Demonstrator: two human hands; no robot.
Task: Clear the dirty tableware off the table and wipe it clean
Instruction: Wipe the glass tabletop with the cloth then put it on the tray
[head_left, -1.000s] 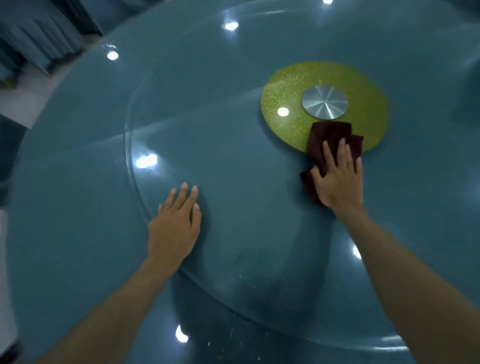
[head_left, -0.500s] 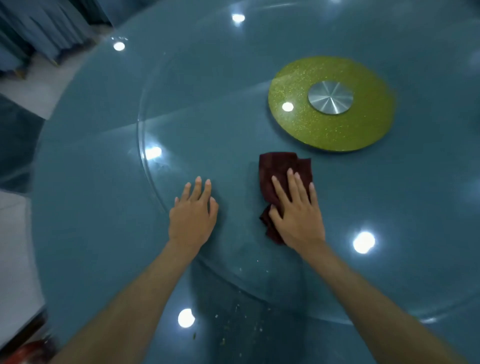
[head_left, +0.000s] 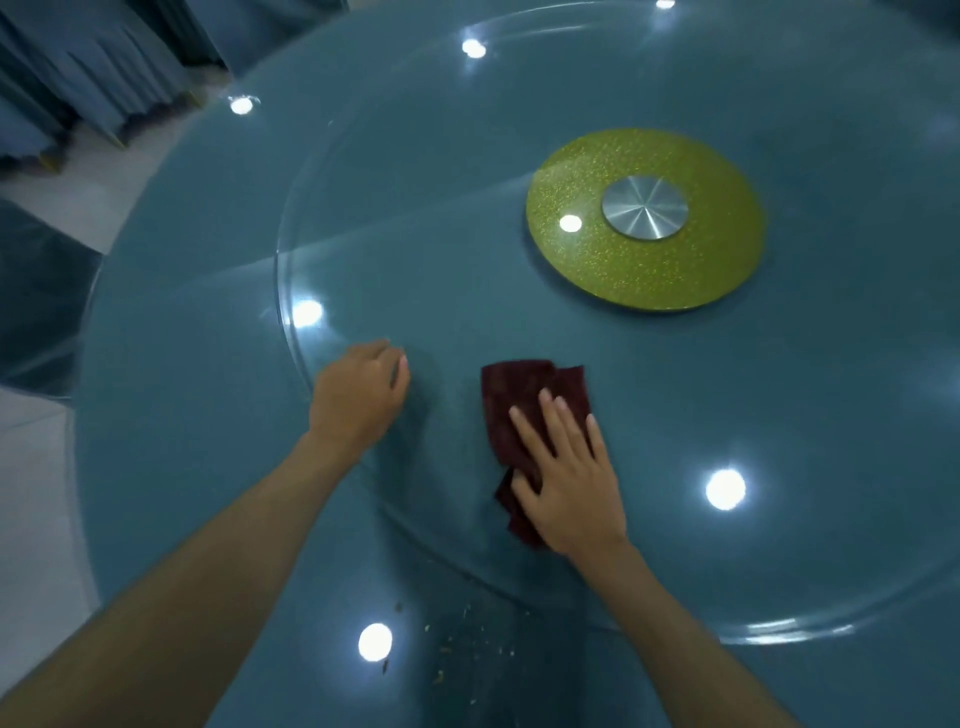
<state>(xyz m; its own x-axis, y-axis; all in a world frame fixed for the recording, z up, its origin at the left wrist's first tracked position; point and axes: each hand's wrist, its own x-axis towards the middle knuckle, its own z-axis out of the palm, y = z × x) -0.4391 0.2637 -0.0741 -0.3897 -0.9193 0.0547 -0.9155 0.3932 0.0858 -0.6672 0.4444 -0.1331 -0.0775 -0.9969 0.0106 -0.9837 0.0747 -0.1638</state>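
Observation:
A dark red cloth (head_left: 524, 395) lies crumpled on the round glass turntable (head_left: 415, 208) of the blue table (head_left: 171, 364). My right hand (head_left: 566, 483) presses flat on the cloth's near half with straight fingers. My left hand (head_left: 356, 397) rests on the glass just inside its left rim, to the left of the cloth. Its fingers are curled under and hold nothing. No tableware is in view.
A yellow-green glittery disc (head_left: 597, 280) with a metal hub (head_left: 644, 208) marks the turntable's centre, beyond the cloth to the right. Several crumbs (head_left: 467, 644) lie on the table near its front edge. Blue draped furniture (head_left: 78, 67) stands at the far left.
My right hand has dragged the cloth from the yellow-green disc's edge back toward me and to the left. My left hand's fingers, flat before, have curled under.

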